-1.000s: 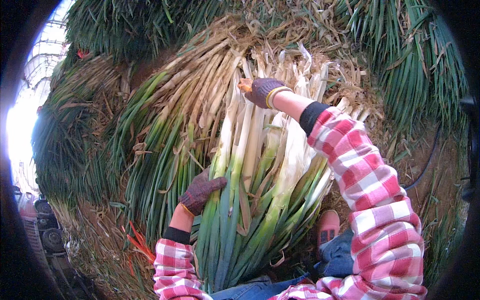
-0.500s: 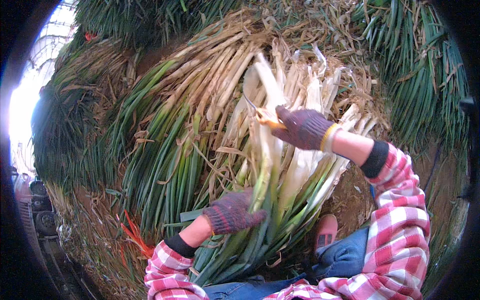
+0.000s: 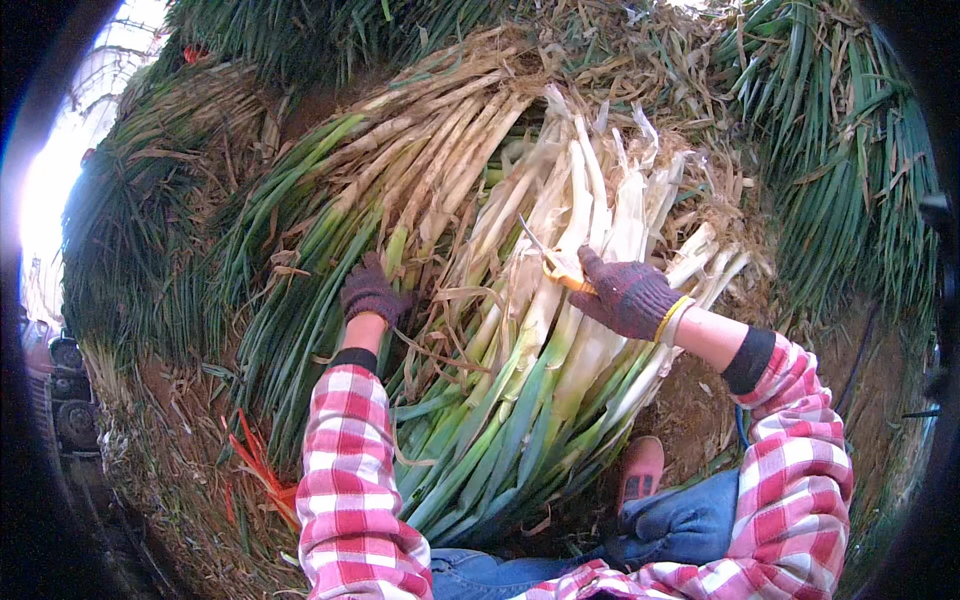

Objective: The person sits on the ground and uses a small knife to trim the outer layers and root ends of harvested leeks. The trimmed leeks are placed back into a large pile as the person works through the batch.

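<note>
My left hand (image 3: 372, 292), in a dark knitted glove, reaches into the uncleaned green onions (image 3: 455, 150) on the left. Its thumb is spread from the fingers, and it touches the stalks among their green leaves. My right hand (image 3: 632, 296), gloved too, is closed on the yellow handle of a small knife (image 3: 568, 276). The thin blade points up and left, over the pale stalks. Below it lies a pile of peeled green onions (image 3: 625, 225), white ends away from me and green leaves toward my knees.
More green onions are heaped at the far left (image 3: 130, 240) and right (image 3: 840, 150). Dry husks (image 3: 640, 60) litter the far side. Orange-red twine (image 3: 265, 470) lies at lower left, near a dark wheeled thing (image 3: 75, 410). My pink shoe (image 3: 641, 468) is beside the pile.
My left hand has let go of the green onion, now lying on the peeled pile, and moved up and left to the uncleaned stalks. My right hand has lowered slightly with the knife.
</note>
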The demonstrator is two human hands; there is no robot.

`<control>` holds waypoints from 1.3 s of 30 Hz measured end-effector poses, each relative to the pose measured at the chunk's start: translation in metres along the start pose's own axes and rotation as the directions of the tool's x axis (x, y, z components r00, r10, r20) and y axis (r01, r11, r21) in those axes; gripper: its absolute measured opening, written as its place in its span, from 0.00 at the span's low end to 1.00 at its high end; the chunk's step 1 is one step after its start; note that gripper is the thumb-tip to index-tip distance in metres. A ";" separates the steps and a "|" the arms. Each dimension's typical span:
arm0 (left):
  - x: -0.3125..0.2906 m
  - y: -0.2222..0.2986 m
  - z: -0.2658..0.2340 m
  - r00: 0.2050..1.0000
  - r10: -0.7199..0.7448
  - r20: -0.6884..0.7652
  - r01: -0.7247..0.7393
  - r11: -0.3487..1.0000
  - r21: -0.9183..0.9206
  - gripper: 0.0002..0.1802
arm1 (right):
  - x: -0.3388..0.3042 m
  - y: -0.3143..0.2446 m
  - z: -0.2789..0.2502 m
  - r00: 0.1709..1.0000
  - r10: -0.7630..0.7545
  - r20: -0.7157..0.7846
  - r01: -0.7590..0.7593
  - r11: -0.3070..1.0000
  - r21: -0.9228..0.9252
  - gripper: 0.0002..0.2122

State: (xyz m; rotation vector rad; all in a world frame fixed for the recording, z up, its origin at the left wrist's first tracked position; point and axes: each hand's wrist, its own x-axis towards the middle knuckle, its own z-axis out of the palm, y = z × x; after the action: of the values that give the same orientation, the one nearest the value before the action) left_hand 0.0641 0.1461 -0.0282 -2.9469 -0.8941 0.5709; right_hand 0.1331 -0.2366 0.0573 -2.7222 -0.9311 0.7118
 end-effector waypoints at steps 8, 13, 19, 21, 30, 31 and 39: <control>-0.015 -0.016 0.001 0.960 0.110 0.257 -0.059 0.978 -0.198 0.56 | 0.001 0.001 0.002 1.000 -0.027 -0.011 0.027 1.000 0.009 0.26; -0.060 -0.007 -0.027 0.981 0.139 0.132 -0.096 0.953 -0.286 0.44 | -0.001 0.002 0.004 0.999 -0.025 -0.028 0.026 0.999 0.024 0.27; -0.112 0.000 -0.056 0.945 0.296 0.141 -0.248 0.926 -0.284 0.46 | 0.000 0.002 0.004 1.000 -0.006 -0.024 0.006 1.000 0.017 0.27; -0.127 0.008 -0.046 0.932 0.290 0.219 -0.231 0.938 -0.256 0.47 | 0.000 0.000 0.001 1.000 -0.007 -0.005 0.007 1.000 0.017 0.27; -0.136 0.024 -0.035 0.957 0.272 0.100 -0.246 0.944 -0.219 0.56 | -0.076 -0.052 -0.005 0.961 -0.261 0.091 0.253 0.963 0.095 0.33; -0.137 0.026 -0.036 0.963 0.252 0.099 -0.223 0.945 -0.238 0.57 | -0.086 -0.060 -0.004 0.918 -0.394 0.048 0.383 0.911 0.153 0.34; -0.146 0.033 -0.040 0.940 0.314 0.137 -0.299 0.947 -0.118 0.61 | -0.050 -0.050 -0.013 0.968 -0.245 0.050 0.236 0.962 0.137 0.27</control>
State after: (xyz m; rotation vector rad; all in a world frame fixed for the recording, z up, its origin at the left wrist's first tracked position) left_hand -0.0168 0.0437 0.0546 -3.1903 -0.4786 0.7979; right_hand 0.0786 -0.2282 0.1038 -2.4312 -1.1628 0.7878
